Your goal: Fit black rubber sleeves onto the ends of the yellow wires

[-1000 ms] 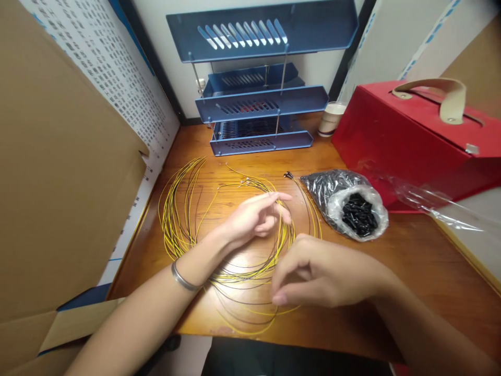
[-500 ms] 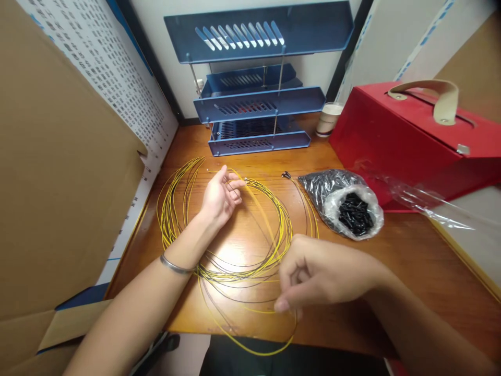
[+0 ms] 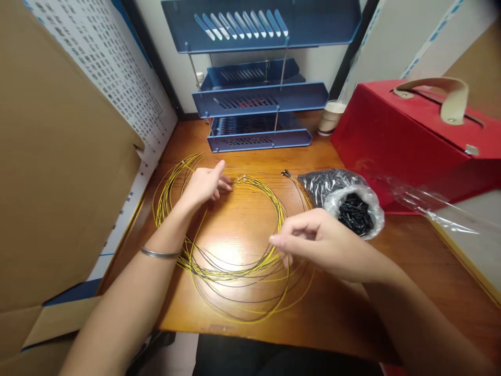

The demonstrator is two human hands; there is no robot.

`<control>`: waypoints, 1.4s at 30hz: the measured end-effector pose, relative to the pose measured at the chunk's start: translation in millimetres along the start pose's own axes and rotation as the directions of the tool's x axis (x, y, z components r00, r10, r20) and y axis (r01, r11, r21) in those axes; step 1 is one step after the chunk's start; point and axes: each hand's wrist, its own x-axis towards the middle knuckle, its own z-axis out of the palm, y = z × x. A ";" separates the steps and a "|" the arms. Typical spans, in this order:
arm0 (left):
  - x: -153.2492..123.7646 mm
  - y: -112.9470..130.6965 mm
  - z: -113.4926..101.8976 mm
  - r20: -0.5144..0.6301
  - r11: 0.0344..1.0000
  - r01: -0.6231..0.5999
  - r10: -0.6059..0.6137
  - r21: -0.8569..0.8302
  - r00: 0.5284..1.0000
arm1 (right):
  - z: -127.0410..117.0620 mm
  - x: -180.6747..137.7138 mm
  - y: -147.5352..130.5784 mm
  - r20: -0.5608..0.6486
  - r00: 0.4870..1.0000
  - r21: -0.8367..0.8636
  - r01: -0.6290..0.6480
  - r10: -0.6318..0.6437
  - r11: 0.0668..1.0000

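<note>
A large loose coil of thin yellow and black cables point(image 3: 279, 201) lies on the wooden table. My left hand point(image 3: 206, 183) is over the coil's upper left part, thumb stretched out and fingers loosely apart, with nothing visible in it. On the coil's right side is my right hand point(image 3: 303, 235), its fingers curled and its thumb towards the left. A yellow cable point(image 3: 270, 314) from the outer loop runs up to the lower fingers of that hand, where the grip is partly hidden. Small metallic cable ends point(image 3: 241, 178) show at the top of the coil.
A plastic bag of small black pieces point(image 3: 355, 214) stands open at right, beside black-tipped cable ends point(image 3: 286, 173). Behind are a blue tray rack point(image 3: 258, 140), a paper cup point(image 3: 331, 119) and a red box point(image 3: 387, 146). Cardboard point(image 3: 66, 156) borders the left.
My left hand has moved slightly left and turned palm down. My right hand has risen, and the outer yellow loop has drawn up from beyond the table's front edge onto the table.
</note>
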 end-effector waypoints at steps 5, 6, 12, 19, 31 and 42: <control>-16.8 14.1 -24.3 0.047 0.953 -0.121 0.113 0.279 0.993 | -2.7 -4.0 7.5 -0.450 0.877 -0.281 0.040 -0.168 0.959; -20.5 17.6 -30.6 0.050 0.935 -0.141 0.133 0.324 0.990 | -6.3 -5.4 11.3 -0.531 0.819 -0.356 0.019 -0.219 0.934; -21.3 11.1 -50.8 -0.004 0.582 -0.121 0.209 0.804 0.978 | -26.4 -1.9 34.2 -0.557 0.635 -0.693 0.000 -0.535 0.721; -2.5 -8.1 -67.3 0.288 0.518 -0.296 0.098 0.803 0.953 | -20.7 4.7 44.6 -0.332 0.473 -0.862 0.199 -0.816 0.466; 0.1 -9.8 -73.0 0.344 0.512 -0.328 0.068 0.794 0.937 | -18.7 -2.9 43.3 -0.205 0.305 -0.893 0.330 -0.930 0.305; -2.2 -1.8 -41.9 0.004 0.525 -0.236 0.405 0.818 0.914 | -10.7 2.1 45.4 -0.446 0.322 -0.876 0.033 -0.835 0.481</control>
